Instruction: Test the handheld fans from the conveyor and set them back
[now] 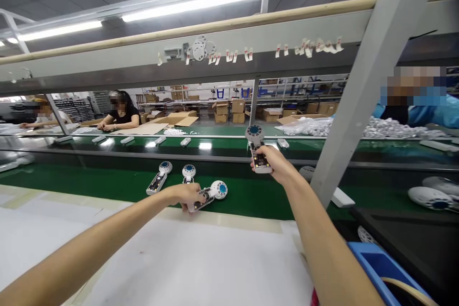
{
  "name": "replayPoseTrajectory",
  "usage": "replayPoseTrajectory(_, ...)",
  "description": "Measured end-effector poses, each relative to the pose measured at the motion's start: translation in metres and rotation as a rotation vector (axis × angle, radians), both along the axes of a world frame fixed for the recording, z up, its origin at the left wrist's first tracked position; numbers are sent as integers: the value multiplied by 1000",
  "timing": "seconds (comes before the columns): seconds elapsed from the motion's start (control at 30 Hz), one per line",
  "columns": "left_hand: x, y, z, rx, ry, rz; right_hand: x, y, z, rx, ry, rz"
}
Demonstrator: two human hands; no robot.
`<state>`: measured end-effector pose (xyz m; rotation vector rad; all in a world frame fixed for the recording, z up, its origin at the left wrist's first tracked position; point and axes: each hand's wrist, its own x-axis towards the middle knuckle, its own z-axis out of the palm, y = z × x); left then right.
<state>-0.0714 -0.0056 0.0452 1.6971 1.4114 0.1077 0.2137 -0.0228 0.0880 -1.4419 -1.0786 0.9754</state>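
The white handheld devices (157,183) look like smooth plastic with a soft sheen. The far green belt (229,146) is glossy, mirroring light; the near white sheet (215,263) looks like matt paper. At right, the post (373,86) seems painted metal, the blue bin (365,247) smooth plastic.

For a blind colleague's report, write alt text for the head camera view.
The left hand and right hand each hold a white plastic, round-headed device with exposed circuitry, the left one at the near edge of a glossy green belt, the right one raised over it. Two similar devices lie on the belt; beyond is a person in a black top.
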Motion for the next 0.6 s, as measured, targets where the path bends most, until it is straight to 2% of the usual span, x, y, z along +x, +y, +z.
replayPoseTrajectory(0.1, 6, -8, -12, -157, -213, 81, -14, -23, 24, 59, 120, 76)
replayPoseTrajectory(0.2, 23, -17, -10, -137, -486, 171, -25, -48, 42, 123, 191, 158)
replayPoseTrajectory(0.3, 41, -29, 12, -15, -759, 214, -31, -66, 53, 208, 193, 213)
replayPoseTrajectory(0.47, 52, -55, 66, 287, -1181, 185, -39, -84, 60, 363, 173, 303)
replayPoseTrajectory(0.53, 49, -66, 80, 347, -1277, 156, -43, -90, 62, 397, 173, 338)
replayPoseTrajectory(0.6, 44, -75, 87, 356, -1303, 120, -47, -95, 64, 423, 168, 361)
